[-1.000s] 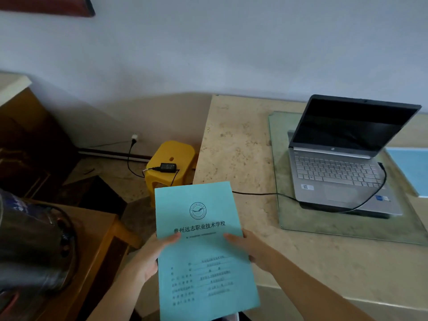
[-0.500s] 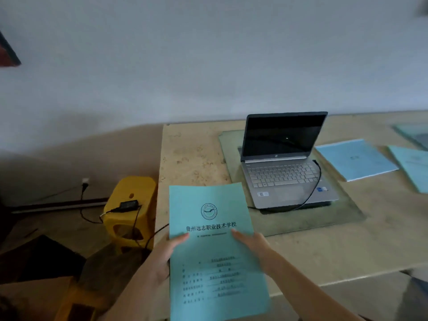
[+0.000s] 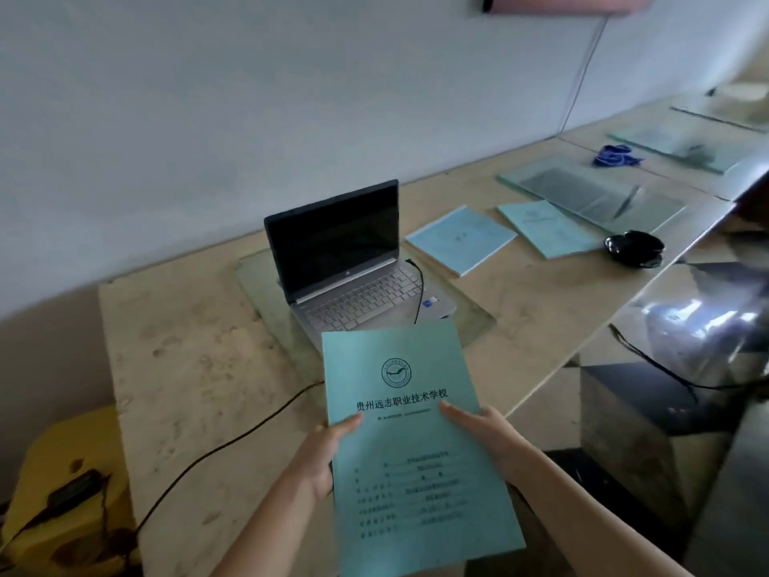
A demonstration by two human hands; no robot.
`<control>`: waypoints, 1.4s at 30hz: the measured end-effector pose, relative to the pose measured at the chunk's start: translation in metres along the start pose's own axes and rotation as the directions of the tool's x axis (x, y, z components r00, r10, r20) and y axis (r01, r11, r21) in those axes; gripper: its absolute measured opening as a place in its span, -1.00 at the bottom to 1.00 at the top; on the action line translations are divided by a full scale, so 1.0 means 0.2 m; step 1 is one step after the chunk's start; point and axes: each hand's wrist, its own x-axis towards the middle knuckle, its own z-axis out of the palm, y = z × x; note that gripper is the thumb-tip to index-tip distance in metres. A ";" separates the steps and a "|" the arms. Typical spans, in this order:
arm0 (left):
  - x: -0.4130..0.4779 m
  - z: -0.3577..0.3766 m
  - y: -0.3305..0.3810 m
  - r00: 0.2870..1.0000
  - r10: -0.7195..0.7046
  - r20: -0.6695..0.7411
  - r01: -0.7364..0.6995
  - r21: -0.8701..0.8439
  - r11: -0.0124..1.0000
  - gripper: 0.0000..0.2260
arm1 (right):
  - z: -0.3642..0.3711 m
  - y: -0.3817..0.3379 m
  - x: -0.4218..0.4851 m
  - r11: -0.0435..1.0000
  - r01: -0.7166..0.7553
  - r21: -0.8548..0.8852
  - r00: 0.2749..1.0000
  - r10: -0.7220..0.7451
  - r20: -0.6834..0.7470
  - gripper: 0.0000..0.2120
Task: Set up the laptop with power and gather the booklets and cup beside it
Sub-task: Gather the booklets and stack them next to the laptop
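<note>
I hold a teal booklet (image 3: pixel 410 447) above the near table edge, its cover facing me. My left hand (image 3: pixel 322 449) grips its left edge with the thumb on top, and my right hand (image 3: pixel 484 433) grips its right edge the same way. Beyond it an open laptop (image 3: pixel 345 260) with a dark screen sits on a glass sheet (image 3: pixel 266 297). A black power cable (image 3: pixel 216 449) runs from the laptop's right side, across the table, off the left edge. Two more light-blue booklets (image 3: pixel 460 239) (image 3: pixel 545 226) lie flat to the laptop's right. No cup is identifiable.
A yellow stool (image 3: pixel 62 464) at the lower left carries the black power adapter (image 3: pixel 73 489). A black glossy object (image 3: pixel 634 247) lies near the table's right edge. Further glass sheets (image 3: pixel 595 193) and a blue item (image 3: pixel 616 156) sit farther right. A shiny metal object (image 3: pixel 707 326) stands right.
My view has swung to the right, bringing the right stretch of the table and both flat booklets into sight. The booklet stays held in both hands in front of me.
</note>
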 end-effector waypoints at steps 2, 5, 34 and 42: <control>0.04 0.10 -0.02 0.999 -0.031 -0.028 0.032 0.033 0.999 -0.60 | -0.11 0.02 -0.01 0.999 0.013 0.050 1.000 -0.011 -0.024 -0.64; 0.11 0.25 -0.07 0.998 -0.043 -0.046 0.045 0.037 0.998 -0.57 | -0.27 0.04 -0.01 0.997 0.008 0.074 0.998 -0.004 -0.055 -0.66; 0.98 1.58 -0.05 0.980 -0.013 -0.200 0.017 0.015 1.000 -0.77 | -1.61 -0.59 0.63 0.987 0.000 -0.162 0.992 -0.021 -0.126 -0.78; 1.40 1.67 0.08 0.958 -0.123 -0.258 0.123 -0.017 0.992 -0.74 | -1.70 -0.81 1.07 0.935 -0.058 -0.350 0.984 -0.006 -0.179 -0.74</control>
